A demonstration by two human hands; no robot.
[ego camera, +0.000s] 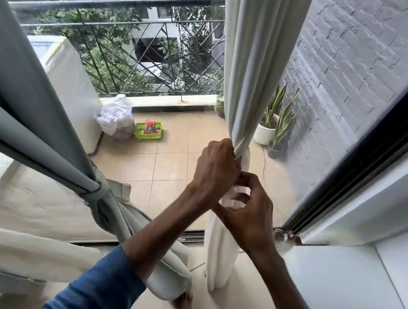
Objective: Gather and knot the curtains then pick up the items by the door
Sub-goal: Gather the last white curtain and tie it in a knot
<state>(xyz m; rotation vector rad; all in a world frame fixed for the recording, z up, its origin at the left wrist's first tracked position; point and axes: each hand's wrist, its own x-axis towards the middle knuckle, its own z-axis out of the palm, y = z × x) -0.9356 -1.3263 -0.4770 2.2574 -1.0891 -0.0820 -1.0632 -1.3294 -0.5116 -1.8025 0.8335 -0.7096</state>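
Note:
A pale cream curtain (256,54) hangs gathered in front of the glass door. My left hand (218,169) grips it where the fabric twists into a loop. Just below, my right hand (247,211) pinches the curtain's lower part with curled fingers. The curtain's tail (219,260) drops to the floor. On the left, a grey curtain (29,101) is bunched and tied in a knot (98,193), with its ends trailing down toward my bare foot (184,305).
Beyond the glass lies a tiled balcony with a green basket (148,132), a white plastic bag (116,117), a white appliance (67,70), potted snake plants (274,120) and a metal railing (135,41). The black door frame (378,147) and a white ledge (353,289) stand to the right.

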